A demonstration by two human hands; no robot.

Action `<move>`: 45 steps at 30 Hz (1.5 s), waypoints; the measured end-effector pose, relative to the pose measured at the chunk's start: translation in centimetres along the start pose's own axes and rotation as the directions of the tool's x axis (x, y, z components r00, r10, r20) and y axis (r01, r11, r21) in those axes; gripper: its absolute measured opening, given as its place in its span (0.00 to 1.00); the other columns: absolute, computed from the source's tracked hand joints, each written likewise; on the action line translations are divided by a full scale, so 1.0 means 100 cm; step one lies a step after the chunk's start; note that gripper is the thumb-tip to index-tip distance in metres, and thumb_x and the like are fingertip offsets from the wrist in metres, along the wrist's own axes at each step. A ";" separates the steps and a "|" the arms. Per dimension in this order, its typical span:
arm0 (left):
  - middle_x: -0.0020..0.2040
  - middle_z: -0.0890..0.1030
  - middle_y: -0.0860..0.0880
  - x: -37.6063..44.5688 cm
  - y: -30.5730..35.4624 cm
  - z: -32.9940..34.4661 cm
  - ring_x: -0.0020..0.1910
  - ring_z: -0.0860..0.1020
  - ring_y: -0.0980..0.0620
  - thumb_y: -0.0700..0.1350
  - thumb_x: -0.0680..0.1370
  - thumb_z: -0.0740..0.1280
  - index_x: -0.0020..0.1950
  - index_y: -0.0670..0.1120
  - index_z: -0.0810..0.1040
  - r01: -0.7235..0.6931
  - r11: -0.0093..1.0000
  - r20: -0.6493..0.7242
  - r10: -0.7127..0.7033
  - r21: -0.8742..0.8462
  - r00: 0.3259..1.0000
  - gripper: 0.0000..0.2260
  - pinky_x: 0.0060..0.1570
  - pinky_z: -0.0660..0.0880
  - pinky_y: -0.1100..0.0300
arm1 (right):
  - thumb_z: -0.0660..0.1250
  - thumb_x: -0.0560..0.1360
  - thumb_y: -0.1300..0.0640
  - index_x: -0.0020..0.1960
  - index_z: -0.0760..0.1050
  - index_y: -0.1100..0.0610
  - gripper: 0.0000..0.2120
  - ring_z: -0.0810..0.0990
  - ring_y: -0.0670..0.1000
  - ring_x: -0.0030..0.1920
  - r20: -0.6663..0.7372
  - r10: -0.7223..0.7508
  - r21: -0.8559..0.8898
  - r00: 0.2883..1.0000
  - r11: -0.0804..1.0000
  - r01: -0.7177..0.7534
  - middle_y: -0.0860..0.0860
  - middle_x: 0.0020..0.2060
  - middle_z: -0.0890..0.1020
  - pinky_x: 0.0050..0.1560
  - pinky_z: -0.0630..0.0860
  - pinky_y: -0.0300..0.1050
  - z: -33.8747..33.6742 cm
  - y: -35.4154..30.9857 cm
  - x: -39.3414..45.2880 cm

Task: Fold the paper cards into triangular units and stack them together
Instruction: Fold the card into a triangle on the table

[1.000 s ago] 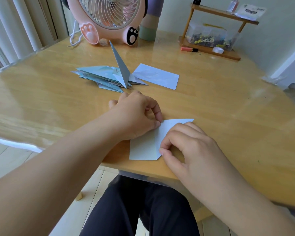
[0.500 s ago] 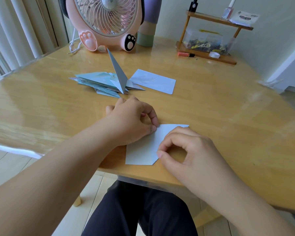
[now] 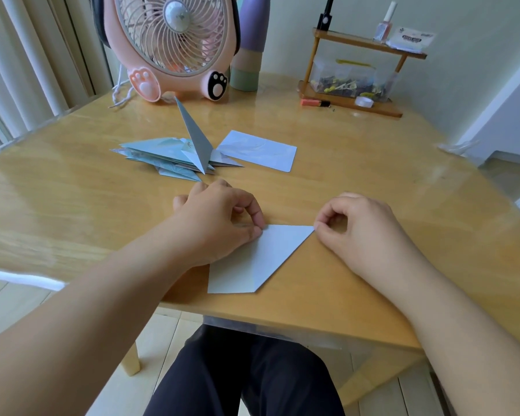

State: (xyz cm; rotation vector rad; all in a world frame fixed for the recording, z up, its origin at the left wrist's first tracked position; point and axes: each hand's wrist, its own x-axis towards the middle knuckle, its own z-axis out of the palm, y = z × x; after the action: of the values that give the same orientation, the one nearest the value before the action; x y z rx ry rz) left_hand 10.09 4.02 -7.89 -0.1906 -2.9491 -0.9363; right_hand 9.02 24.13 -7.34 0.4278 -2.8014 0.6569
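Head view of a wooden worktop (image 3: 373,187) with folding in progress. A pale blue paper card (image 3: 252,262), partly folded so that its right edge runs as a diagonal up to a sharp corner, lies flat near the front edge of the worktop. The left hand (image 3: 219,223) rests on the card's upper left part, its fingers curled and its thumb and forefinger tips pressing the paper down at the top edge. The right hand (image 3: 360,229) lies on the worktop just right of the card, fingers curled, with thumb and forefinger pinched together at the card's pointed upper right corner; whether paper lies between the tips cannot be told. Farther back sits a pile of folded triangular units (image 3: 168,157), spread flat in overlapping layers, with one grey-blue unit (image 3: 195,136) standing upright on the pile, its point upward. An unfolded card (image 3: 261,150) lies flat, touching the pile's right side. At the rear stand a pink desk fan (image 3: 174,46) with paw-shaped feet, a purple and green bottle (image 3: 248,52) beside it, and a small wooden shelf (image 3: 354,70) holding a clear box.
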 end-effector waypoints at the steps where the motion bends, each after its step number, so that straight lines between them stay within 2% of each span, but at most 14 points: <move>1: 0.44 0.69 0.57 -0.001 0.000 0.000 0.53 0.63 0.54 0.51 0.75 0.68 0.38 0.59 0.76 -0.001 1.000 -0.002 0.001 0.001 1.000 0.06 0.51 0.54 0.58 | 0.68 0.71 0.63 0.38 0.79 0.57 0.04 0.74 0.48 0.41 0.007 0.002 -0.027 1.000 1.000 -0.002 0.50 0.39 0.79 0.39 0.64 0.26 0.000 0.000 0.001; 5: 0.45 0.70 0.58 -0.002 0.000 0.000 0.53 0.63 0.53 0.51 0.75 0.68 0.38 0.59 0.76 -0.015 1.000 -0.014 0.015 0.007 1.000 0.06 0.50 0.54 0.58 | 0.70 0.72 0.55 0.42 0.78 0.52 0.01 0.74 0.46 0.49 -0.031 -0.041 -0.016 0.999 0.999 0.040 0.44 0.42 0.77 0.43 0.62 0.31 -0.007 -0.016 -0.017; 8: 0.45 0.69 0.58 -0.002 -0.001 0.000 0.53 0.63 0.53 0.52 0.74 0.68 0.37 0.60 0.75 -0.031 0.999 -0.020 0.032 0.022 0.999 0.07 0.50 0.54 0.57 | 0.71 0.69 0.45 0.52 0.76 0.45 0.13 0.69 0.36 0.55 0.125 -0.159 0.157 0.979 0.978 0.138 0.34 0.49 0.73 0.54 0.58 0.21 -0.006 -0.048 -0.050; 12: 0.44 0.71 0.58 0.001 0.000 -0.001 0.55 0.66 0.52 0.50 0.73 0.69 0.37 0.58 0.78 -0.001 1.000 -0.020 0.001 -0.026 1.000 0.05 0.52 0.58 0.56 | 0.63 0.66 0.39 0.57 0.74 0.46 0.22 0.68 0.37 0.56 0.167 -0.229 0.104 0.959 0.971 0.214 0.36 0.52 0.74 0.56 0.60 0.23 0.015 -0.061 -0.059; 17: 0.46 0.75 0.59 -0.002 -0.009 -0.011 0.50 0.73 0.54 0.52 0.76 0.67 0.39 0.57 0.79 -0.074 0.993 0.019 0.076 -0.096 0.997 0.06 0.62 0.67 0.47 | 0.59 0.75 0.48 0.40 0.77 0.54 0.13 0.78 0.50 0.36 0.067 -0.462 -0.129 0.885 0.875 0.466 0.47 0.34 0.80 0.34 0.76 0.45 0.022 -0.055 -0.052; 20: 0.51 0.76 0.61 -0.024 -0.012 -0.021 0.54 0.74 0.62 0.56 0.75 0.64 0.42 0.56 0.81 -0.194 0.963 -0.133 0.170 -0.189 0.976 0.08 0.64 0.65 0.50 | 0.59 0.76 0.53 0.34 0.75 0.54 0.14 0.75 0.52 0.29 -0.029 -0.490 -0.261 0.871 0.845 0.467 0.48 0.28 0.76 0.27 0.72 0.45 0.022 -0.046 -0.051; 22: 0.51 0.77 0.62 -0.048 -0.012 -0.027 0.55 0.73 0.65 0.54 0.71 0.61 0.43 0.56 0.81 -0.308 0.933 -0.199 0.271 -0.187 0.942 0.09 0.62 0.63 0.63 | 0.60 0.74 0.53 0.31 0.74 0.53 0.14 0.74 0.52 0.26 -0.126 -0.489 -0.316 0.863 0.845 0.432 0.48 0.24 0.74 0.25 0.70 0.43 0.023 -0.048 -0.047; 24: 0.47 0.79 0.62 -0.067 -0.015 -0.023 0.52 0.74 0.65 0.51 0.66 0.59 0.46 0.56 0.79 -0.363 0.930 -0.205 0.344 -0.064 0.916 0.13 0.59 0.60 0.68 | 0.60 0.72 0.52 0.29 0.74 0.53 0.14 0.73 0.51 0.24 -0.183 -0.496 -0.347 0.849 0.840 0.416 0.47 0.22 0.73 0.25 0.69 0.41 0.028 -0.055 -0.041; 26: 0.43 0.79 0.61 -0.073 -0.021 -0.010 0.46 0.75 0.62 0.49 0.65 0.59 0.47 0.54 0.78 -0.364 0.924 -0.203 0.380 0.112 0.902 0.14 0.56 0.61 0.62 | 0.60 0.71 0.51 0.28 0.74 0.52 0.15 0.73 0.51 0.23 -0.191 -0.493 -0.322 0.849 0.848 0.420 0.47 0.21 0.72 0.25 0.66 0.40 0.033 -0.064 -0.036; 30: 0.34 0.79 0.56 -0.064 -0.030 -0.003 0.32 0.77 0.51 0.44 0.70 0.60 0.37 0.49 0.79 -0.348 0.914 -0.286 0.398 0.211 0.872 0.09 0.50 0.65 0.56 | 0.67 0.65 0.52 0.37 0.79 0.51 0.05 0.77 0.46 0.32 -0.084 -0.484 -0.138 0.871 0.871 0.471 0.43 0.29 0.80 0.36 0.69 0.39 0.029 -0.059 -0.031; 35: 0.39 0.82 0.56 -0.059 -0.040 -0.007 0.38 0.78 0.59 0.45 0.71 0.60 0.37 0.49 0.79 -0.383 0.910 -0.262 0.413 0.159 0.872 0.09 0.63 0.64 0.54 | 0.66 0.69 0.57 0.47 0.81 0.49 0.10 0.80 0.44 0.55 0.176 -0.406 -0.019 0.897 0.910 0.415 0.40 0.49 0.83 0.57 0.72 0.44 0.001 -0.018 -0.023; 37: 0.44 0.82 0.57 -0.061 -0.040 -0.006 0.45 0.76 0.59 0.45 0.70 0.58 0.38 0.51 0.80 -0.342 0.924 -0.241 0.376 0.174 0.895 0.11 0.63 0.67 0.46 | 0.63 0.72 0.53 0.45 0.81 0.49 0.08 0.80 0.42 0.54 0.227 -0.401 -0.033 0.887 0.907 0.419 0.41 0.49 0.84 0.55 0.75 0.47 -0.006 -0.015 -0.026; 42: 0.45 0.77 0.62 -0.086 -0.023 0.005 0.49 0.74 0.58 0.50 0.67 0.60 0.43 0.57 0.80 -0.296 0.948 -0.238 0.316 0.117 0.918 0.10 0.64 0.63 0.44 | 0.55 0.73 0.50 0.39 0.78 0.48 0.13 0.78 0.50 0.29 0.256 -0.468 -0.260 0.846 0.809 0.527 0.43 0.29 0.80 0.34 0.77 0.44 -0.007 -0.037 -0.032; 45: 0.40 0.77 0.61 -0.086 -0.020 0.016 0.43 0.76 0.54 0.54 0.70 0.62 0.37 0.56 0.79 -0.226 0.965 -0.331 0.259 0.137 0.907 0.07 0.57 0.69 0.42 | 0.61 0.75 0.47 0.45 0.78 0.44 0.07 0.79 0.42 0.40 0.355 -0.331 -0.179 0.874 0.894 0.411 0.39 0.37 0.81 0.43 0.74 0.39 -0.021 -0.054 -0.021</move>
State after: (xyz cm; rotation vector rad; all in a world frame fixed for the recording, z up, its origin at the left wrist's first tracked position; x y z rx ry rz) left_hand 18.33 2.46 -11.02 -0.3418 -2.5636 -0.7091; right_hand 13.14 20.91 -4.00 1.0742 -2.9054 0.1531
